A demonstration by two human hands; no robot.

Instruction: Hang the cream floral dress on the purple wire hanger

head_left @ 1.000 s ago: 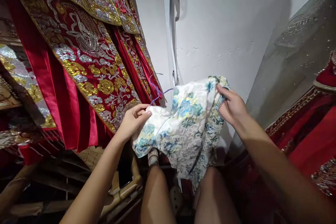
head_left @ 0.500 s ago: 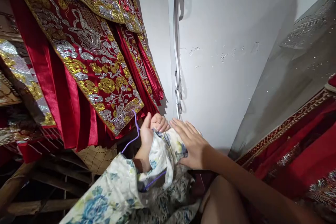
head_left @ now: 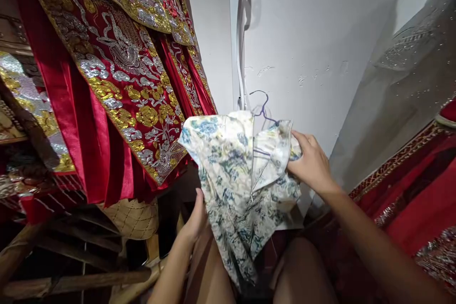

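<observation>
A white garment [head_left: 228, 166] with a blue and yellow floral print hangs in front of me on a thin purple hanger [head_left: 263, 109]. The hanger's dark hook stands up out of the V-shaped neckline. My right hand [head_left: 311, 161] is closed on the garment at its right shoulder, thumb on top. Low on the garment's left side is my left hand [head_left: 197, 218]. Its thumb points up beside the cloth edge, while its other fingers are hidden behind the fabric. The lower part of the garment narrows in folds above my knees.
Red costumes with gold and silver embroidery [head_left: 142, 104] hang at left. A white wall [head_left: 295, 47] with a metal upright [head_left: 239, 33] stands ahead. A woven hat-like piece [head_left: 133, 218] and wooden poles [head_left: 78, 282] lie lower left. Red beaded cloth [head_left: 420, 190] hangs at right.
The garment has come up and spread out, with the hanger now inside it and its hook showing. My left hand has moved down to its side; my right hand has shifted right to its shoulder.
</observation>
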